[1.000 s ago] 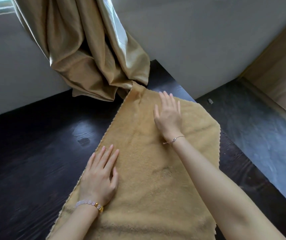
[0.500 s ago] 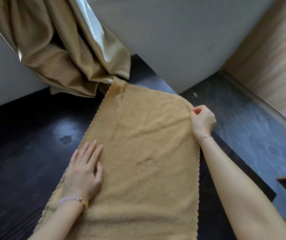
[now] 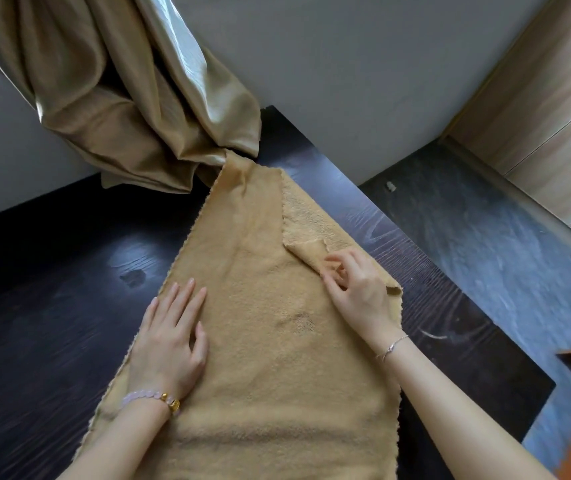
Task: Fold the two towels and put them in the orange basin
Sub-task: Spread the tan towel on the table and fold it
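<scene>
Head view: I see the left grip [image 3: 169, 342] lying flat, fingers straight, on the tan towel [image 3: 277, 393] spread across the dark desk [image 3: 52, 323]. The right grip [image 3: 360, 292] pinches the towel's folded-over right edge. Farther off, its corner touches the gold curtain [image 3: 121, 98].

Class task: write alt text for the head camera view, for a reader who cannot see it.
The right hand pinches the folded-over corner of a tan towel on a dark table; the left hand presses the towel flat.

Pink bead bracelet [image 3: 140, 396] with gold charm [image 3: 172, 403], left hand [image 3: 169, 344]; silver chain [image 3: 392, 347], right hand [image 3: 360, 289]
</scene>
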`<state>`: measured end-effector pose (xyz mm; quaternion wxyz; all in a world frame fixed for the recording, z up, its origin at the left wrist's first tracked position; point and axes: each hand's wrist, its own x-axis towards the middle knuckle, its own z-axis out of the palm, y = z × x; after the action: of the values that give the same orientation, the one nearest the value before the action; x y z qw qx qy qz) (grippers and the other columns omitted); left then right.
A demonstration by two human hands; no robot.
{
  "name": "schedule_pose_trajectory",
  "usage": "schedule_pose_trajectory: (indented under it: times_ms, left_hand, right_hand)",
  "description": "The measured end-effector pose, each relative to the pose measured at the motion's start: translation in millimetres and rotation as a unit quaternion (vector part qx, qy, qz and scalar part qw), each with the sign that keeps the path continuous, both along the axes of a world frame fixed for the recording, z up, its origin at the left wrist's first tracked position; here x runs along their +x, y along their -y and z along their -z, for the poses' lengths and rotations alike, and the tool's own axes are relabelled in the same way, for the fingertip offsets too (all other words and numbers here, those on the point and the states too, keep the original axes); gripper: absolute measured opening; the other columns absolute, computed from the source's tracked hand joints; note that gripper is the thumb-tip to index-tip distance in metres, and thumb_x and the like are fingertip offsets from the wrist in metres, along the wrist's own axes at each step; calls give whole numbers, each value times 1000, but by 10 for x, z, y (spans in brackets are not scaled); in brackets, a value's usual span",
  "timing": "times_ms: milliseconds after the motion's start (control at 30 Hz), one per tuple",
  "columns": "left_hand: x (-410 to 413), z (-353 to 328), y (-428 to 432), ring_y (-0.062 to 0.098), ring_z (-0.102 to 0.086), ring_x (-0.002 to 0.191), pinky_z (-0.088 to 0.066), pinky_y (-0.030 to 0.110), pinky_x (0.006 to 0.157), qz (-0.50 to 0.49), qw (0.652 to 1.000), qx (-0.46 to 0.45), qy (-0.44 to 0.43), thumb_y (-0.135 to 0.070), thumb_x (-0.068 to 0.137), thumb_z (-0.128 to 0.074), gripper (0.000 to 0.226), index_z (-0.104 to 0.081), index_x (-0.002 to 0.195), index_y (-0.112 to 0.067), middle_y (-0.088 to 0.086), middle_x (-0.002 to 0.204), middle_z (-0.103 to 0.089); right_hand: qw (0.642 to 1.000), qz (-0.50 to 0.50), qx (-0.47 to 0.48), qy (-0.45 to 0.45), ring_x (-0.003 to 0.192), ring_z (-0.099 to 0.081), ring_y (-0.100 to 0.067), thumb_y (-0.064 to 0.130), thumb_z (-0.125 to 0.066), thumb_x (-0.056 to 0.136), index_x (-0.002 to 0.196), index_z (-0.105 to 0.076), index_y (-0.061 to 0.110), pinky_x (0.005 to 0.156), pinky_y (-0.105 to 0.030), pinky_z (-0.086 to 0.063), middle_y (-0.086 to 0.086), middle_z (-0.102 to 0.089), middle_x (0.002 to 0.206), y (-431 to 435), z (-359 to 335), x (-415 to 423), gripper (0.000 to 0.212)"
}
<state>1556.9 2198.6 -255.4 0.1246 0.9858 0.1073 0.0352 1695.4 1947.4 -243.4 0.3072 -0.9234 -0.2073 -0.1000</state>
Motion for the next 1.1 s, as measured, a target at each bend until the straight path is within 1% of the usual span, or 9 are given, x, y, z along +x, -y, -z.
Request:
schedule_pose_trajectory:
  times_ms: [133, 300, 467, 600, 700, 867, 967, 1033, 1100]
  left_hand:
    - [-8, 7, -7, 18, -33, 136, -17, 37, 115, 0, 1000, -3, -1, -30, 86, -29, 55, -50, 135, -16, 3, 144, -43]
    - [-15, 6, -12, 18, -33, 136, -15, 36, 116, 3, 1000, -3, -6, -31, 86, -29, 55, -50, 134, -15, 3, 144, -43]
    - [1, -11, -2, 18, -34, 135, -12, 32, 116, 2, 1000, -7, -5, -31, 86, -29, 55, -51, 134, -15, 3, 143, -44]
    - [-1, -10, -5, 19, -34, 135, -11, 31, 116, 4, 1000, -10, -5, -30, 86, -30, 55, -51, 134, -14, 3, 143, -44]
    - [-8, -10, -12, 18, -33, 135, -10, 31, 116, 5, 1000, -13, -9, -30, 85, -30, 55, -51, 133, -14, 3, 143, -44]
    - [-5, -8, -18, 17, -32, 136, -9, 31, 116, 7, 1000, -11, -18, -31, 86, -29, 55, -49, 135, -16, 2, 144, -42]
    - [-1, -9, -23, 16, -31, 136, -9, 30, 116, 8, 1000, -17, -15, -31, 86, -30, 55, -49, 135, -15, 2, 144, -43]
    - [-1, -4, -15, 15, -30, 135, -8, 30, 116, 10, 1000, -17, -10, -30, 85, -30, 55, -50, 134, -15, 2, 143, -44]
    - [1, 0, -24, 15, -29, 135, -8, 29, 116, 9, 1000, -18, -7, -31, 85, -30, 55, -51, 134, -15, 3, 143, -44]
  right_hand:
    - [991, 87, 9, -105, 93, -47, -8, 33, -67, 83, 118, -55, 19, 79, -22, -39, 9, -59, 95, -140, -76, 136, 40]
    - [976, 120, 29, -182, 91, -57, -12, 26, -67, 83, 100, -69, 25, 81, -28, -46, 11, -67, 86, -202, -89, 292, 18]
    - [954, 266, 129, -55, 87, -60, -18, 15, -59, 83, 87, -70, 18, 80, -31, -45, -1, -66, 95, -48, -305, 624, 13]
    - [933, 331, 139, -13, 90, -58, -21, 13, -55, 87, 108, -59, 12, 83, -33, -47, -7, -55, 114, 186, -381, 993, 21]
    - [939, 331, 91, 1, 106, -53, -24, 10, -52, 89, 123, -51, 11, 85, -26, -40, -10, -49, 125, 242, -263, 941, 34]
    - [972, 229, -28, 44, 106, -53, -29, 7, -50, 85, 121, -56, 5, 92, -40, -45, -12, -58, 118, 81, 0, 545, 36]
    - [983, 137, -119, -7, 134, -39, -25, 19, -44, 94, 134, -49, 9, 115, -41, -21, -8, -47, 141, -50, 122, 444, 42]
    - [975, 121, -168, -79, 145, -16, -17, 30, -34, 99, 146, -32, 16, 118, -42, -3, 0, -26, 155, -38, 170, 459, 49]
    - [966, 123, -193, -118, 147, -4, -13, 37, -25, 100, 151, -19, 20, 119, -41, 3, 4, -14, 159, -5, 187, 479, 54]
